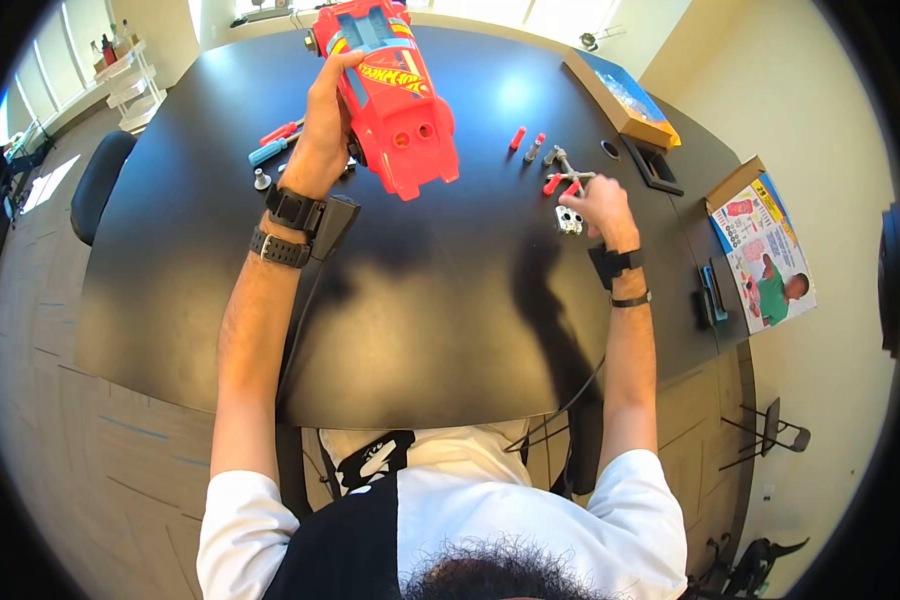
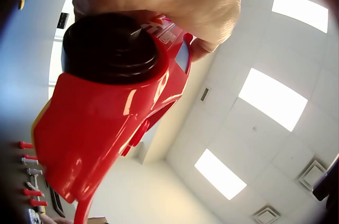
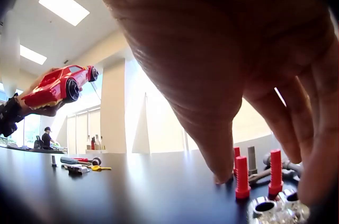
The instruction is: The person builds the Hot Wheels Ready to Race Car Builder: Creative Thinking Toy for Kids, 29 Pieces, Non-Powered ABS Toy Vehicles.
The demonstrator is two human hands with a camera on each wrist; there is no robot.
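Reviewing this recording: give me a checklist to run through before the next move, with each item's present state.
1. Red toy car held in left hand, above the table: ok.
2. Right hand at the red bolts: ok.
3. Right hand's grip on any of them: cannot tell; contact is unclear.
4. Silver part near the right hand, on the table: ok.
5. Blue-handled tool in hand: not ok; it lies on the table.

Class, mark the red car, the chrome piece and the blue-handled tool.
Red car [image 1: 402, 108]: head view, on its red bodywork.
Chrome piece [image 3: 278, 208]: right wrist view, on its shiny top, between two openings.
Blue-handled tool [image 1: 268, 152]: head view, on the handle.
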